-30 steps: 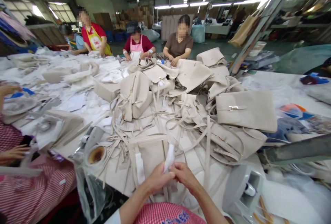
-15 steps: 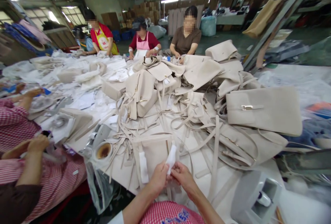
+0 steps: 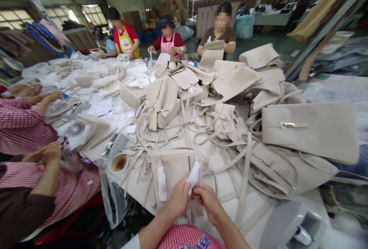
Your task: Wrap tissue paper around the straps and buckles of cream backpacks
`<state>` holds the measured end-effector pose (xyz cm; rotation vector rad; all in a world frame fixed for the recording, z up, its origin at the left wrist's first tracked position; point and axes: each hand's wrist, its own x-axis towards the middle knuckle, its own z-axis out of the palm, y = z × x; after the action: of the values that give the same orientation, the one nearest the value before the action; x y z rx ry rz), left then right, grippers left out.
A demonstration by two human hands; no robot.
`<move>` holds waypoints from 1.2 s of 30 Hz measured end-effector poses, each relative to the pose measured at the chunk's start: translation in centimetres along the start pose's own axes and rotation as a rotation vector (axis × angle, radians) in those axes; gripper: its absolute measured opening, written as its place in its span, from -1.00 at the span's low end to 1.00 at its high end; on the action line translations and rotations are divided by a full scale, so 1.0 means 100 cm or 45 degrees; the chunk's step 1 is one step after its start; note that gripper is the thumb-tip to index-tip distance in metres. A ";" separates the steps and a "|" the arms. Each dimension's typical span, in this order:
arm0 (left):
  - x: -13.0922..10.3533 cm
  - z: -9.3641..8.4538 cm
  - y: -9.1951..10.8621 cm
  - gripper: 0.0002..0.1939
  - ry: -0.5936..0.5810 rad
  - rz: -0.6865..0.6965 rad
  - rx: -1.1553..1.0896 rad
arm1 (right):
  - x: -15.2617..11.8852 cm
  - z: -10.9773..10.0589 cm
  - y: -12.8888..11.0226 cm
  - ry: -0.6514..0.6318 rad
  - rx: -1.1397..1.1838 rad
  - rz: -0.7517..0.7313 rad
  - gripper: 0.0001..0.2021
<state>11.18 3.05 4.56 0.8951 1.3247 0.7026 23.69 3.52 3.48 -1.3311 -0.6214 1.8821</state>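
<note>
Basically, left hand (image 3: 178, 197) had its fingers closed on a white wrap (image 3: 194, 172), which slanted up and right out of the grip. Right hand (image 3: 208, 202) sat just beside it, fingers bunched, tips near the wrap's lower end; couldn't tell if they gripped anything. Flat beige bag (image 3: 174, 168) lay near the bench's front edge, just beyond the hands, wrap over its right part, white strip (image 3: 161, 185) down its left side. Long beige strap (image 3: 244, 180) lay right of the hands on the bench (image 3: 254, 193). Grey tape dispenser (image 3: 117, 145) stood left. Bag pile (image 3: 162, 101) behind; clasped bag (image 3: 322, 134) on top at right. Across, a brown-topped co-worker (image 3: 231, 35) handled another bag (image 3: 211, 55).
</note>
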 end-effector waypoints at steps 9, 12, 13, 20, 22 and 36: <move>-0.010 -0.002 0.012 -0.01 0.212 -0.094 -0.061 | 0.003 0.017 0.002 -0.344 0.534 0.139 -0.75; -0.011 -0.005 0.006 0.07 0.162 -0.172 -0.286 | 0.011 0.020 0.007 -0.515 0.647 0.262 -0.65; -0.011 -0.005 0.004 0.09 0.135 -0.191 -0.378 | 0.014 0.021 0.008 -0.540 0.669 0.301 -0.63; -0.018 -0.009 -0.001 0.26 -0.137 -0.191 -0.841 | 0.025 0.037 0.007 -0.536 0.929 0.289 -0.49; -0.019 -0.010 0.001 0.29 -0.207 -0.158 -0.868 | 0.026 0.040 0.006 -0.550 0.987 0.258 -0.47; -0.017 0.005 -0.006 0.23 -0.085 -0.033 -0.411 | -0.009 0.007 -0.003 -0.310 0.401 -0.002 -0.22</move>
<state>11.37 1.23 4.87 0.6349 1.1218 0.8315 23.25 3.02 4.44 -0.9097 -0.4214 2.0586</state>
